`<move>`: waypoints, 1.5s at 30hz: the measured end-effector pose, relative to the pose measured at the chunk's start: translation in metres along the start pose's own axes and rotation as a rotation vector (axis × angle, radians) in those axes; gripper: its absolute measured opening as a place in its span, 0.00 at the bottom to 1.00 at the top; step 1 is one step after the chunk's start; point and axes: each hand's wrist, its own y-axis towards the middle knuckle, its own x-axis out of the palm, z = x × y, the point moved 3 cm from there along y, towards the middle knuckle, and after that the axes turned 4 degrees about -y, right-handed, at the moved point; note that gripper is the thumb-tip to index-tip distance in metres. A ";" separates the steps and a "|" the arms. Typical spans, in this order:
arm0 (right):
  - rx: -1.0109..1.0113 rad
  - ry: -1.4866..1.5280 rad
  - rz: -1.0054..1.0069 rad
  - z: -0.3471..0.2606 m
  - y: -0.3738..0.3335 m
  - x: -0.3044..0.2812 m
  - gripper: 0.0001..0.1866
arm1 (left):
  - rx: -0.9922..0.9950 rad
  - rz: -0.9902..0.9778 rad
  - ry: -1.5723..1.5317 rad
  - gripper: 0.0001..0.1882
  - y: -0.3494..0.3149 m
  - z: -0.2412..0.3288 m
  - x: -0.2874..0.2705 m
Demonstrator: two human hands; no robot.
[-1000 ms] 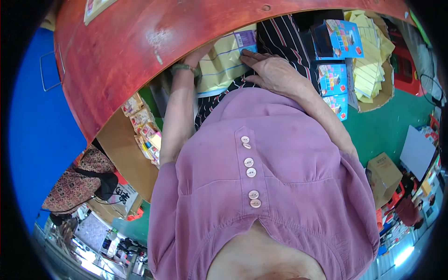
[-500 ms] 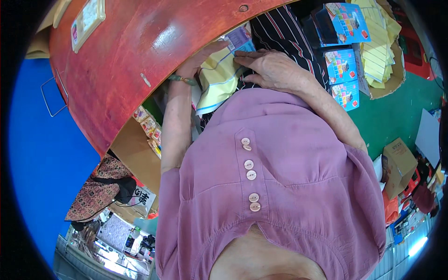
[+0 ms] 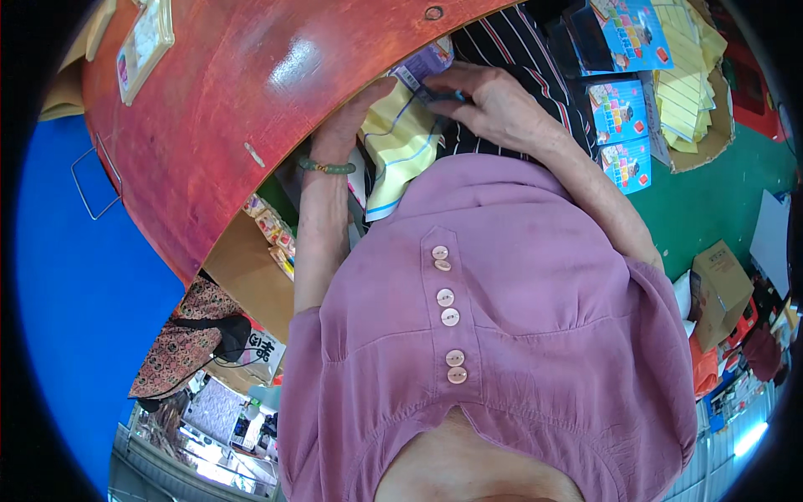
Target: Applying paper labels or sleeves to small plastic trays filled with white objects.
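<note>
Left hand and right hand are both gripping 1 yellow packet beside red surface.

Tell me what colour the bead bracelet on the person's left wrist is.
Green; the round-bead bracelet shows best in the head view, its only view.

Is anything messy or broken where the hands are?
Nothing looks broken or spilled. The left hand and right hand hold a yellow packet at the edge of the red table. The colourful boxes lie in a tidy row.
</note>
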 end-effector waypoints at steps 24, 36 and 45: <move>0.164 0.323 0.163 0.009 0.014 0.018 0.16 | -0.066 0.039 -0.339 0.27 -0.021 0.018 0.018; 0.228 0.423 0.160 0.012 0.012 0.017 0.11 | -0.088 0.021 -0.262 0.23 -0.022 0.025 0.026; 0.242 0.423 0.155 0.011 0.012 0.014 0.08 | -0.064 -0.017 -0.158 0.20 -0.022 0.032 0.029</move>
